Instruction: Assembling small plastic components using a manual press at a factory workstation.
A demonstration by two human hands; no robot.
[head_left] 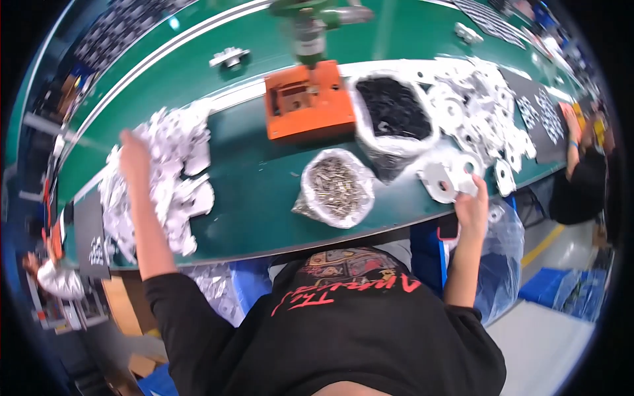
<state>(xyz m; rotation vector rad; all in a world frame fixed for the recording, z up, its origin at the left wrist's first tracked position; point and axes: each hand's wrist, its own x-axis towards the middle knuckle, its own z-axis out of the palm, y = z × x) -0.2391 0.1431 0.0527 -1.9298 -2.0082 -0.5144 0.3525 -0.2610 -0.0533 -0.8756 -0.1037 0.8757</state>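
My right hand pinches a white plastic part with round holes near the table's front edge, at the right. To the left, my left hand reaches over the far side of a heap of white plastic parts; its fingers are blurred, and whether it holds one is unclear. Between my hands stands a white bag of small metal pins or screws. Behind that, a larger white bag of black pieces sits beside an orange press base.
A second heap of white parts covers the table at the right. The press's green and silver head rises above the base. White assemblies lie on the green conveyor. Another person's arm shows at the far right.
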